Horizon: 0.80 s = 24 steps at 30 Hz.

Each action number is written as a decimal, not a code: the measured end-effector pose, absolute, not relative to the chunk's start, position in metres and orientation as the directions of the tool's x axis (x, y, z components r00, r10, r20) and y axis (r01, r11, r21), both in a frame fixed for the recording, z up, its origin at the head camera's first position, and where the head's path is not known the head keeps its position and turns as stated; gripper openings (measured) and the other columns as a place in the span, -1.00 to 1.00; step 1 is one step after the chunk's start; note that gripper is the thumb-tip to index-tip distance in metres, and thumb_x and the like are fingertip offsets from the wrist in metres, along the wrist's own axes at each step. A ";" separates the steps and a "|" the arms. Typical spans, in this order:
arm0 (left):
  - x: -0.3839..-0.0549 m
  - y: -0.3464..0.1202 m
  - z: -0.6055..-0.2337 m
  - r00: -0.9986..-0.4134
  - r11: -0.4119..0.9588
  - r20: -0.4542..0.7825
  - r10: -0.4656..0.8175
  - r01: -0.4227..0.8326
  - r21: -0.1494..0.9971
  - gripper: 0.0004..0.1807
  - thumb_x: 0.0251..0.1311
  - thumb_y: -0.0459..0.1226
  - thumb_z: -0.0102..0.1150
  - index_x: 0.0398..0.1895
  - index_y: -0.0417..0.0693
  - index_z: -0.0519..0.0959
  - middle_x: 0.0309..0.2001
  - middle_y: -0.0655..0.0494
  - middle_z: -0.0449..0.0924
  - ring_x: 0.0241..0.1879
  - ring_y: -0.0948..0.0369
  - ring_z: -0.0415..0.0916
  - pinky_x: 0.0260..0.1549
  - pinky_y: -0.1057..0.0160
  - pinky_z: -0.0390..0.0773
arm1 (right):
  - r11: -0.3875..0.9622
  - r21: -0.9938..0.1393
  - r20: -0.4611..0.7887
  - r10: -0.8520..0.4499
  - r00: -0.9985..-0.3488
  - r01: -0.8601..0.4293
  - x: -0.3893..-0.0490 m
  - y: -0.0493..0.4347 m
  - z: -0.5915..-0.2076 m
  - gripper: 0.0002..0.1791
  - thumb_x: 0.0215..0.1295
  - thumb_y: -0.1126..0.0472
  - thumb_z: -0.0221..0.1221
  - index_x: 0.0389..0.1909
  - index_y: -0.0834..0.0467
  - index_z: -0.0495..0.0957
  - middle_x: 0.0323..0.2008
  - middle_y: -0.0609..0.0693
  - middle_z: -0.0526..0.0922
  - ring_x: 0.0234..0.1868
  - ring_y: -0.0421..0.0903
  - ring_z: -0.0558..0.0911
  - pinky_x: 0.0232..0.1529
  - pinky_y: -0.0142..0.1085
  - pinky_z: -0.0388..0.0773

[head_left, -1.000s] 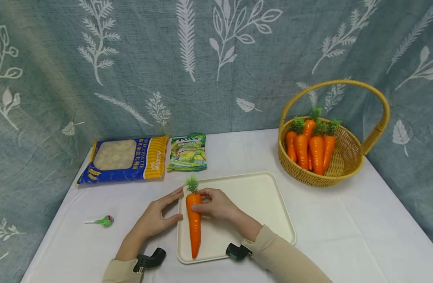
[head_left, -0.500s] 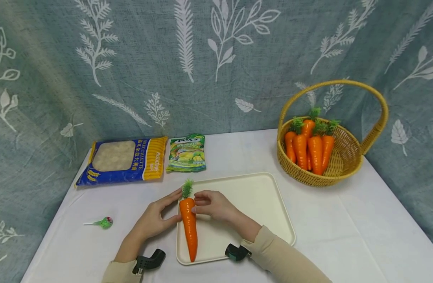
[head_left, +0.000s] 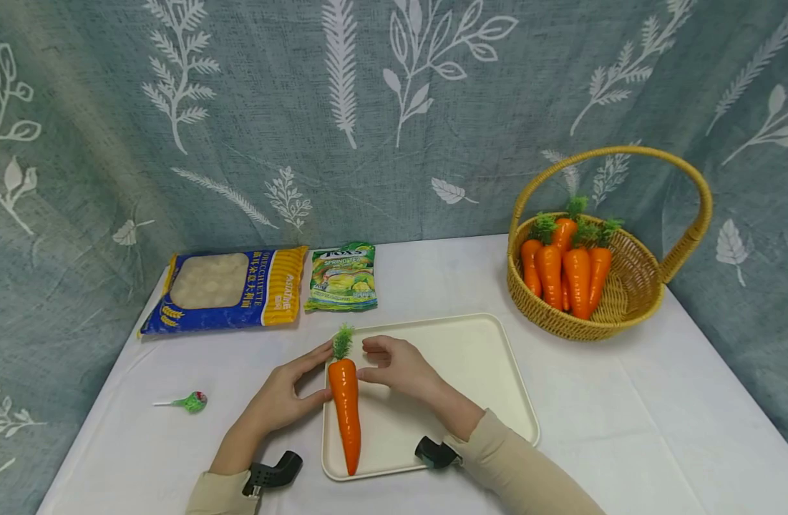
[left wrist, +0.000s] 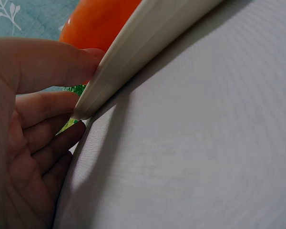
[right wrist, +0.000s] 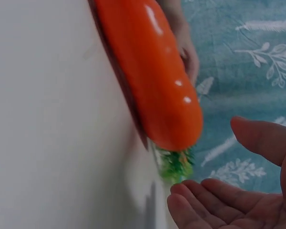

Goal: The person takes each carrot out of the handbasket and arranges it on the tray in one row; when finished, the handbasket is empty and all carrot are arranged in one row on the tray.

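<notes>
An orange carrot (head_left: 346,418) with a green leafy top lies lengthwise along the left side of a cream tray (head_left: 445,379), its tip toward the near edge. At the tray's left edge my left hand (head_left: 283,395) rests with fingers spread; in the left wrist view its thumb touches the rim (left wrist: 133,59). My right hand (head_left: 401,368) is over the tray just right of the carrot's thick end, holding nothing. The right wrist view shows a gap between its thumb and fingers, with the carrot (right wrist: 152,81) apart from them.
A wicker basket (head_left: 555,325) with several carrots (head_left: 577,279) stands at the back right. Behind the tray lie a blue and yellow pasta bag (head_left: 255,293) and a green candy bag (head_left: 342,279). A lollipop (head_left: 192,402) is at the left. A patterned curtain (head_left: 394,172) hangs behind.
The carrot has shifted left on the tray, close to its left edge. My right hand has let go and drawn back slightly to the right. The left hand has stayed in place.
</notes>
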State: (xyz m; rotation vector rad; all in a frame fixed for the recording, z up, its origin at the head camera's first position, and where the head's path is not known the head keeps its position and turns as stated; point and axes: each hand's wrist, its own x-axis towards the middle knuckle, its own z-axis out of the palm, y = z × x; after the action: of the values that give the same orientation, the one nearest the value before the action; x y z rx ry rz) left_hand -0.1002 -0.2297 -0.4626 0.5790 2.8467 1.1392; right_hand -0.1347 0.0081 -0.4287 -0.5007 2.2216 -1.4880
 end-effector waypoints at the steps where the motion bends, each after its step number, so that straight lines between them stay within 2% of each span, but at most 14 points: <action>1: -0.100 -0.230 -0.462 -0.931 0.664 0.117 0.347 0.331 0.670 -0.30 0.08 -0.03 0.30 0.30 -0.08 0.40 0.37 0.13 0.29 0.34 0.02 0.28 0.30 -0.06 0.30 | 0.361 -0.930 -0.136 -0.509 -0.850 -0.067 -0.136 0.010 -0.427 -0.38 0.20 0.15 0.27 0.22 0.35 0.38 0.20 0.21 0.49 0.21 0.11 0.51 0.22 -0.06 0.49; 7: -0.100 -0.229 -0.461 -0.933 0.667 0.111 0.342 0.325 0.670 -0.31 0.08 -0.02 0.30 0.29 -0.06 0.41 0.37 0.12 0.29 0.33 0.01 0.28 0.29 -0.09 0.31 | 0.319 -0.944 -0.103 -0.515 -0.851 -0.079 -0.144 0.022 -0.418 -0.40 0.21 0.17 0.26 0.24 0.30 0.38 0.21 0.16 0.48 0.23 0.09 0.48 0.24 -0.08 0.47; 18: -0.100 -0.228 -0.462 -0.926 0.660 0.136 0.352 0.349 0.665 -0.31 0.06 -0.06 0.33 0.27 -0.11 0.42 0.36 0.11 0.31 0.33 0.03 0.29 0.29 -0.02 0.31 | 0.221 -0.966 -0.010 -0.549 -0.836 -0.134 -0.156 0.057 -0.395 -0.36 0.23 0.21 0.24 0.30 0.30 0.30 0.29 0.20 0.40 0.33 0.09 0.37 0.38 -0.07 0.28; 24: -0.100 -0.229 -0.463 -0.928 0.666 0.133 0.349 0.345 0.661 -0.31 0.06 -0.05 0.32 0.28 -0.09 0.41 0.37 0.13 0.30 0.33 0.04 0.29 0.30 -0.01 0.31 | 0.217 -0.961 0.030 -0.526 -0.850 -0.169 -0.165 0.085 -0.381 -0.37 0.24 0.23 0.23 0.30 0.30 0.29 0.29 0.21 0.39 0.33 0.11 0.36 0.39 -0.04 0.25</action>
State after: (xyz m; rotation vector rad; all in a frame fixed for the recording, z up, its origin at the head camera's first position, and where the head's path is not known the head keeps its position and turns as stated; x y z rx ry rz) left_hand -0.1005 -0.2286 -0.4634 0.5969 2.8623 1.1338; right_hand -0.1646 0.0851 -0.3807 -0.6513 2.1938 -1.6719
